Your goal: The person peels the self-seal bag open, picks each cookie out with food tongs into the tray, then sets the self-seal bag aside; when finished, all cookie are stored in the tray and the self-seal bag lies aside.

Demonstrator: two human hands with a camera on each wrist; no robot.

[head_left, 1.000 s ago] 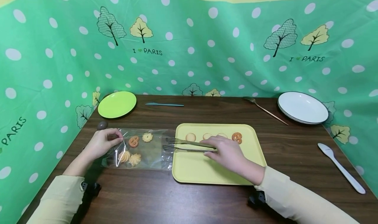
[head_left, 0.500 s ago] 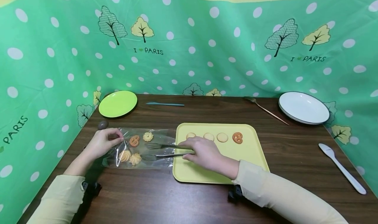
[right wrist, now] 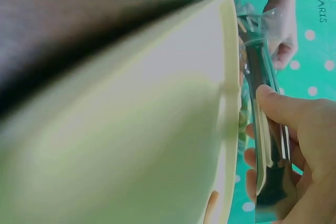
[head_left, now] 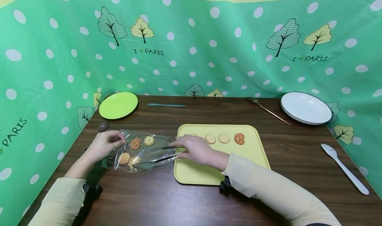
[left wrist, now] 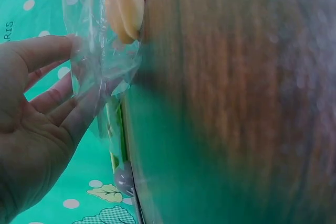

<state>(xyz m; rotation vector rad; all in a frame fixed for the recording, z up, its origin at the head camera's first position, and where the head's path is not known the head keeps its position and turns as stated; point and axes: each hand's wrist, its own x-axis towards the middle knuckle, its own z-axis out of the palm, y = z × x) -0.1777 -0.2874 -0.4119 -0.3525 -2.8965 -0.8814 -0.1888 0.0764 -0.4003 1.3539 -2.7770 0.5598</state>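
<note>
My left hand (head_left: 102, 144) pinches the left end of a clear plastic bag (head_left: 161, 141); in the left wrist view its thumb and fingers hold the crinkled film. The bag contains a pretzel cookie (head_left: 135, 143), a flower-shaped cookie (head_left: 149, 140) and two swirl cookies (head_left: 124, 158). My right hand (head_left: 195, 148) grips metal tongs (right wrist: 265, 145), whose arms reach left into the bag, the lower tip at the right-hand swirl cookie. That hand is over the left part of a yellow tray (head_left: 203, 176) and partly covers one round cookie on it.
Two round cookies (head_left: 210, 139) and another pretzel cookie (head_left: 239, 139) lie along the tray's back. Behind stand a green plate (head_left: 118, 105), blue knife (head_left: 166, 105), copper fork (head_left: 268, 112) and white dish (head_left: 306, 108). A white knife (head_left: 346, 169) lies right; a dark rounded object (head_left: 103, 126) sits left.
My right hand has moved left from over the tray's middle, carrying the tongs into the bag. The bag's right end has lifted and bunched around them. My left hand keeps its place.
</note>
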